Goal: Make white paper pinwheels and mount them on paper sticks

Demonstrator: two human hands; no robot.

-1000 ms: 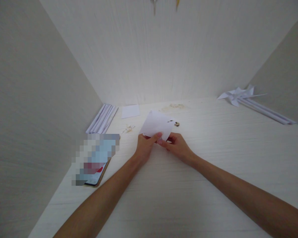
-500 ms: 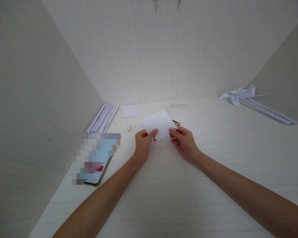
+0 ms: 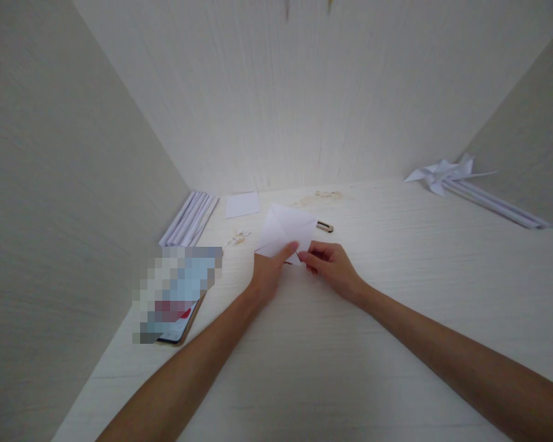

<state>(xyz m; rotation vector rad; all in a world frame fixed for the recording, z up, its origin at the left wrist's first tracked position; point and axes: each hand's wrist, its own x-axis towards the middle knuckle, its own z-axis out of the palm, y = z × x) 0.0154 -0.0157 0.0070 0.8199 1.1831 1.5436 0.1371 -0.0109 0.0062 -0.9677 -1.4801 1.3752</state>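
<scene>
A square white sheet of paper (image 3: 283, 227), with diagonal creases, lies tilted in my hands above the table. My left hand (image 3: 271, 268) grips its lower edge, thumb on top and fingers underneath. At the lower right corner, the thumb and fingertips of my right hand (image 3: 328, 265) are pinched on the paper beside a short slit that runs inward. Just beyond the sheet's right corner rests a small oblong gold-and-dark item (image 3: 325, 226), perhaps a nail clipper.
Rolled white paper sticks (image 3: 190, 218) lie at the left wall, next to a flat white paper square (image 3: 242, 204). A phone (image 3: 177, 328), partly blurred, is near my left forearm. Small scraps (image 3: 238, 237) dot the table. A paper pinwheel (image 3: 442, 175) on sticks lies far right.
The sheet has turned and shifted slightly left, so its creases and slit show. My right hand has moved left from its right corner to the lower corner. The oblong item is now uncovered.
</scene>
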